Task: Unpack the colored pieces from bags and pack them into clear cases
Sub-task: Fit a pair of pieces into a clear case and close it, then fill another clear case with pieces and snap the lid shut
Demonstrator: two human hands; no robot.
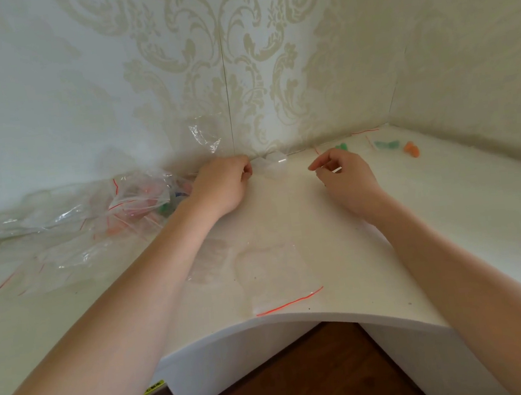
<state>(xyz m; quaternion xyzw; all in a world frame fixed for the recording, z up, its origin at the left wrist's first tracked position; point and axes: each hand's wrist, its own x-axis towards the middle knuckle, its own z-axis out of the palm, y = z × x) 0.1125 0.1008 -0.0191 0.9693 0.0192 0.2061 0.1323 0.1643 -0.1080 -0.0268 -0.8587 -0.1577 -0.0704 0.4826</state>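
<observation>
My left hand (pixel 222 186) lies at the back of the white counter with its fingers curled around the edge of a small clear case or bag (pixel 270 167) by the wall. To the right of it, my right hand (pixel 343 172) hovers with loosely curled fingers, and thumb and forefinger seem to pinch something small and pale. A heap of clear zip bags with red seals (pixel 104 220) holding colored pieces lies to the left. Green pieces (pixel 385 145) and an orange piece (pixel 411 149) sit at the back right.
Empty zip bags (pixel 274 276) lie flat near the counter's curved front edge (pixel 297 315). A crumpled clear bag (pixel 206 137) leans on the patterned wall. Below the counter is brown wooden floor (pixel 304 385).
</observation>
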